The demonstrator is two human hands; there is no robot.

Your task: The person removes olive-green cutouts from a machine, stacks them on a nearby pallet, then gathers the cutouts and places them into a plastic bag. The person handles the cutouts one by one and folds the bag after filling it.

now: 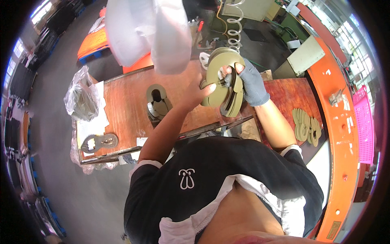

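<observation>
Above the table, both my hands hold a stack of flat olive-green ring-shaped pieces [219, 91] with open middles. The stack is fanned and tilted, so dark gaps show between its layers. My left hand [198, 94], bare, grips the left edge, its thumb on the front face. On the opposite side my right hand [252, 84], in a grey glove with bare fingertips showing, is wrapped around the stack; some fingertips show through the opening. Left of my hands, another stack of olive-green pieces [161, 106] stands on the table [126, 97].
A dark grey cutout piece [109, 140] lies at the table's left front, near a clear plastic bag [83, 95]. Translucent plastic sheeting [148, 32] hangs over the far edge. More olive-green pieces [302, 125] rest on a reddish board [280, 91], beside an orange machine frame [341, 162].
</observation>
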